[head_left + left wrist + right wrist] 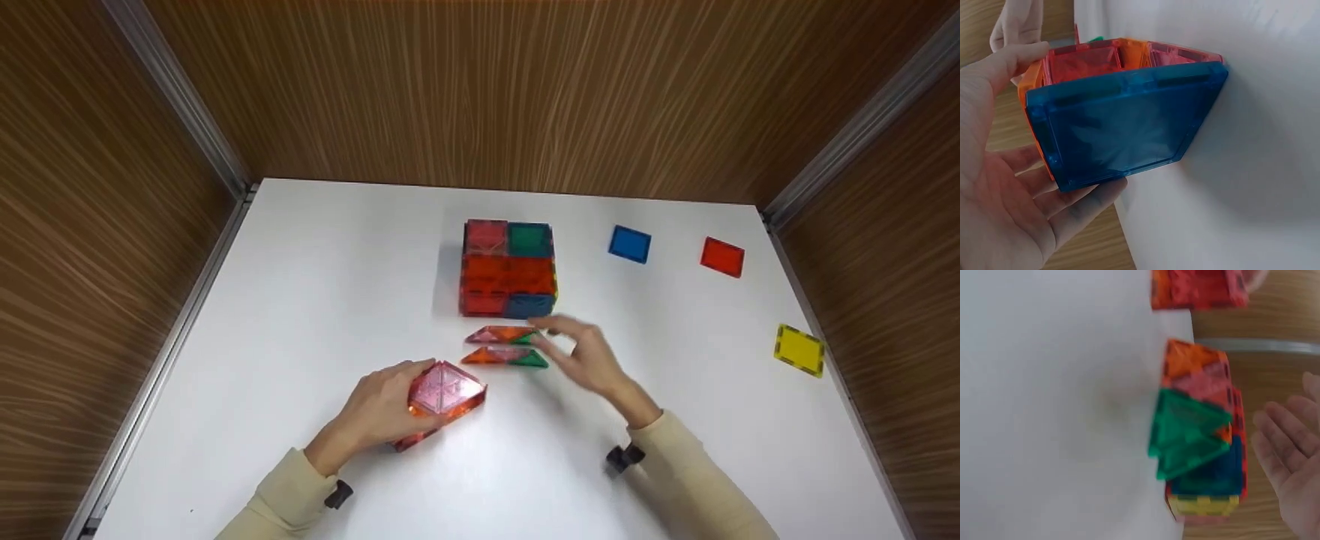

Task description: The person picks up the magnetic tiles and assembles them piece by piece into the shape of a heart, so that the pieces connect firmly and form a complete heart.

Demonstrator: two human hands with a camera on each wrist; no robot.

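My left hand (379, 405) grips a small hollow block of translucent magnetic tiles (452, 388), pink on top with orange and red sides. In the left wrist view a blue tile (1123, 126) forms the near face, thumb above and fingers beneath. Two upright trapezoid strips of triangle tiles, the front strip (493, 357) and the back strip (499, 334), stand in pink, orange and green. My right hand (589, 360) is at their right end, fingers loosely spread and holding nothing. In the blurred right wrist view it appears apart from the green tiles (1188, 424).
Behind the strips stands a larger tile box (510, 274) in red, green and blue. A blue tile (630, 244), a red tile (723, 257) and a yellow tile (799, 350) lie flat on the white table (337, 262) to the right. Wood-grain panels (487, 90) enclose it.
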